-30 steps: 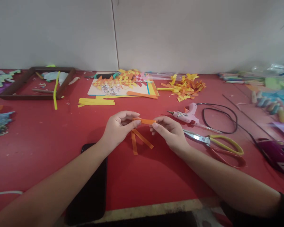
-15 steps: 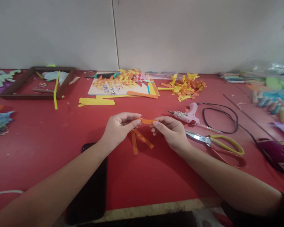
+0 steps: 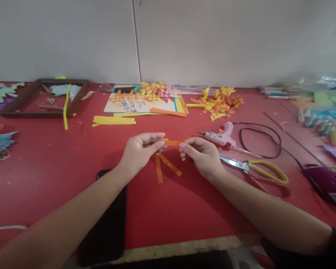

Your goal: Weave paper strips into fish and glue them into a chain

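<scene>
Between my two hands an orange paper strip (image 3: 173, 143) is stretched level above the red table. My left hand (image 3: 141, 151) pinches its left end between thumb and fingers. At the right end, my right hand (image 3: 201, 154) grips it with thumb and forefinger, the other fingers curled. Just below, two more orange strips (image 3: 169, 165) slant downward, their upper ends close under my left fingers; whether they join the held strip I cannot tell. Yellow paper strips (image 3: 114, 120) lie in a small stack beyond my left hand.
Scissors (image 3: 240, 164) and a pink glue gun (image 3: 221, 136) with its cord lie right of my right hand. A black phone (image 3: 103, 220) rests under my left forearm. Folded orange and yellow pieces (image 3: 221, 102), woven paper strips (image 3: 137, 95) and a brown frame (image 3: 39, 115) sit along the back.
Both hands keep their pinch on the orange strip. The left fingertips have shifted very slightly left, so a little more of the strip shows; everything else lies as before.
</scene>
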Demonstrator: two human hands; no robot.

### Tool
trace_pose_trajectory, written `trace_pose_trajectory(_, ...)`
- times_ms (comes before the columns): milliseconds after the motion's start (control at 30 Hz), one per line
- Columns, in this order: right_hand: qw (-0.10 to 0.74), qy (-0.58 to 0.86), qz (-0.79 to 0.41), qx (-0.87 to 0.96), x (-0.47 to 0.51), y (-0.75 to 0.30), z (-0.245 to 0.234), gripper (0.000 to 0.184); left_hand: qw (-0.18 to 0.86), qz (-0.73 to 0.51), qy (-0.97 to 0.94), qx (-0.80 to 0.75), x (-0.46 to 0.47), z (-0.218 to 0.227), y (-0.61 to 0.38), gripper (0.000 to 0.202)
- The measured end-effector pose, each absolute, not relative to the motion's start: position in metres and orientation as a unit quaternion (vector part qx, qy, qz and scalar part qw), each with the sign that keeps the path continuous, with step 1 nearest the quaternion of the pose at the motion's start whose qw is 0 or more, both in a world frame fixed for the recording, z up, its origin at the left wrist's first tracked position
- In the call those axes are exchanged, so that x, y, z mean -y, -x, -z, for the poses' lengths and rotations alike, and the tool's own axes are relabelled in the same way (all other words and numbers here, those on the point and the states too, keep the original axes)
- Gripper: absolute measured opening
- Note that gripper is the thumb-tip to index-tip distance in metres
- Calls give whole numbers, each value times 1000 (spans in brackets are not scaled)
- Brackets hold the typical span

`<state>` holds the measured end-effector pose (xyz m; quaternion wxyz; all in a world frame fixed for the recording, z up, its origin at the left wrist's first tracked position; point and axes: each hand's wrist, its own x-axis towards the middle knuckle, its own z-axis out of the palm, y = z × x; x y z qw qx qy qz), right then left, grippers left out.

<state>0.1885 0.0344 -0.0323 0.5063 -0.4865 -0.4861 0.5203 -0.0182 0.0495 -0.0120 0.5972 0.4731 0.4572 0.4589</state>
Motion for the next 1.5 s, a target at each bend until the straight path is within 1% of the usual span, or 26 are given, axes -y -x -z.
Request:
trace_pose_trajectory(267, 527, 464, -540, 465, -36, -186, 30, 28, 583, -454, -494, -458, -49, 15, 19, 30)
trace_pose_trajectory(433, 537, 454, -544, 458, -35, -184, 29, 28, 582, -449, -495, -462, -49, 15, 18, 31)
trace_pose_trajectory(667, 517, 504, -493, 485, -39, -187, 30, 32, 585, -460, -478, -466, -50, 13, 17, 30)
trace_pose_trajectory(867, 532, 470, -474, 521, -36, -189, 27, 30, 569, -460, -503, -460, -47, 11, 15, 30)
trace_pose_trajectory(933, 529, 481, -456, 530, -36, -190, 25, 30, 528, -464, -539, -464, -47, 10, 16, 29)
trace_pose_trajectory(1033, 500, 537, -411, 541, -39, -193, 24, 30, 385, -455, -627, -502, -49, 9, 21, 23)
trace_pose_trajectory(1133, 462, 577, -342, 580, -44, -197, 26, 23, 214, -364, -725, -544, -50, 9, 27, 24)
trace_pose_trajectory(1233, 411, 593, -259, 642, -45, -199, 29, 19, 94, -238, -797, -546, -48, 11, 28, 28)
trace_pose_trajectory(1333, 353, 593, -159, 706, -42, -200, 28, 20, 47, -171, -820, -544, -46, 14, 27, 23)
trace_pose_trajectory(1400, 345, 575, -82, 737, -39, -199, 26, 19, 41, -166, -821, -545, -46, 15, 28, 16)
trace_pose_trajectory(1433, 345, 560, -58, 751, -37, -199, 24, 16, 41, -169, -821, -544, -46, 16, 28, 13)
trace_pose_trajectory(1500, 337, 523, -58, 781, -34, -198, 21, 9, 41, -176, -820, -543, -48, 18, 29, 9)
